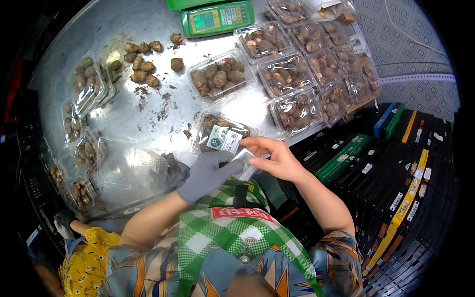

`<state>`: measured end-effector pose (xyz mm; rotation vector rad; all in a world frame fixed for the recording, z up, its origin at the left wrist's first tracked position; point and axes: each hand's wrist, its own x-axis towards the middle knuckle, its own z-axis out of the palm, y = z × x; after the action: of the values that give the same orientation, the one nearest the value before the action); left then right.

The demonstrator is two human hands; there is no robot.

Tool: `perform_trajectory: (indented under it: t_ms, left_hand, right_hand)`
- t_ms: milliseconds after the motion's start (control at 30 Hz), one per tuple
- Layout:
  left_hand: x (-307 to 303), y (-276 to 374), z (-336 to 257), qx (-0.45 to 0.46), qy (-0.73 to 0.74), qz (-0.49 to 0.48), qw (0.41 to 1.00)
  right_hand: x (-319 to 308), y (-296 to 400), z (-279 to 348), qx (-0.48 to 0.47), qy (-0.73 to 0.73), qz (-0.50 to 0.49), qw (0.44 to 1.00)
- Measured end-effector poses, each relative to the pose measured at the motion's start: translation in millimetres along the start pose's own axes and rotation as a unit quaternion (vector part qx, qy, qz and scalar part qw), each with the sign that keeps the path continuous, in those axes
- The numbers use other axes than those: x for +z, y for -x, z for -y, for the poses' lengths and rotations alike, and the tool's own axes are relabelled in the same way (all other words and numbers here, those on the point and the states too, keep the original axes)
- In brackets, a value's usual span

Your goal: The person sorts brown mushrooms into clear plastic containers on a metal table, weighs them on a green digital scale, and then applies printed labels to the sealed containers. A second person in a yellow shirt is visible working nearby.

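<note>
My left hand point(207, 170), in a grey glove, grips a small stack of printed white labels point(245, 171) in front of the apron. My right hand point(278, 159) is bare; its thumb and bent fingers pinch the upper right end of that stack. Just beyond my hands, a clear plastic clamshell box point(212, 120) of small brown taro corms lies on the metal table point(163, 118). A printed label point(223, 138) lies on its lid, close to my right index finger. Another filled clamshell box point(221, 76) stands behind it.
Filled clamshells point(285, 76) crowd the table's right side near a green digital scale point(219, 18). Loose corms point(143, 67) lie farther left, with more boxes point(89, 81) and an empty clamshell point(118, 163). Stacked black crates point(378, 174) stand right. Another person's yellow sleeve point(98, 237) shows lower left.
</note>
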<state>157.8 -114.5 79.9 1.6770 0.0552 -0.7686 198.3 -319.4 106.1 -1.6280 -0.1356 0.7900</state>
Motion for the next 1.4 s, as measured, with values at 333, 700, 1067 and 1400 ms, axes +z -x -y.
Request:
perform_trajectory:
  t_ms: [333,700,1067,1400]
  left_hand:
    - [-4,6,-12,0.047,0.017,-0.124,0.991]
    - [-15,-2,-8,0.011,0.122,-0.061,0.991]
    - [-5,-4,-9,0.121,-0.023,-0.154,0.98]
    - [-21,-5,-11,0.199,-0.008,-0.166,0.966]
  right_hand:
    - [9,-18,-1,-0.056,0.149,-0.066,0.985]
    - [14,-21,6,-0.112,0.15,-0.067,0.98]
    - [27,-15,-3,-0.165,0.296,-0.17,0.926]
    - [21,-2,-8,0.003,0.002,-0.071,0.997]
